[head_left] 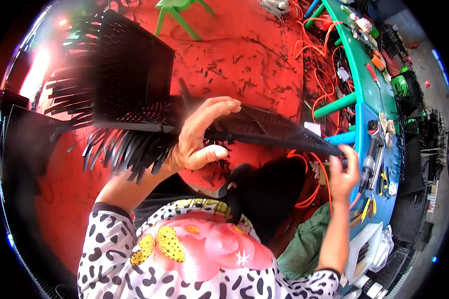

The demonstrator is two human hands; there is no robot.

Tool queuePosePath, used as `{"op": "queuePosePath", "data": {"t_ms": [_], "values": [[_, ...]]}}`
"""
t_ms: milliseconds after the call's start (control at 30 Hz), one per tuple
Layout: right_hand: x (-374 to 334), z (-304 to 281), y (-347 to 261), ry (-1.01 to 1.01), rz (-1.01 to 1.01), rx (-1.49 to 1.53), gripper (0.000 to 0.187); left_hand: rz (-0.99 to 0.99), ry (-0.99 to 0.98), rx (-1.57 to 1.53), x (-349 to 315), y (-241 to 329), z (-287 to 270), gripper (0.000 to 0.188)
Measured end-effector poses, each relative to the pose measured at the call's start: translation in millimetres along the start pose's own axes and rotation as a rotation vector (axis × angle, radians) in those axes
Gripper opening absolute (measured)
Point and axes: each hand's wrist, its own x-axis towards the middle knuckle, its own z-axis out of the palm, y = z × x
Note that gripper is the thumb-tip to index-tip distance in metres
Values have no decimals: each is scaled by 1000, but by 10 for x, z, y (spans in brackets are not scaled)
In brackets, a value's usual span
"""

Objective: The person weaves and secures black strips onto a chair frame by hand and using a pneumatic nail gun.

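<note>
- Panel (274,129), apparently being positioned.
- With left hand (192,137) spread open, right hand (344,182) at far end, its hold impossible to tell.
- Next, probably calling for steadying both ends.

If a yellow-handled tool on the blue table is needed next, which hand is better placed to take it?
Probably the right hand: it is nearer the blue table and the yellow-handled tool. The left hand is farther away, beside the black strips.
</note>
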Motion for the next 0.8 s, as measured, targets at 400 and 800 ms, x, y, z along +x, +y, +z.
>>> {"op": "queuePosePath", "data": {"t_ms": [400,800], "values": [[-119,1334,-1236,-353,-402,162,27,139,70,138,-189,150,157,57],[-380,1133,-1093,-136,-443,398,15,33,-129,676,-188,186,232,40]]}}
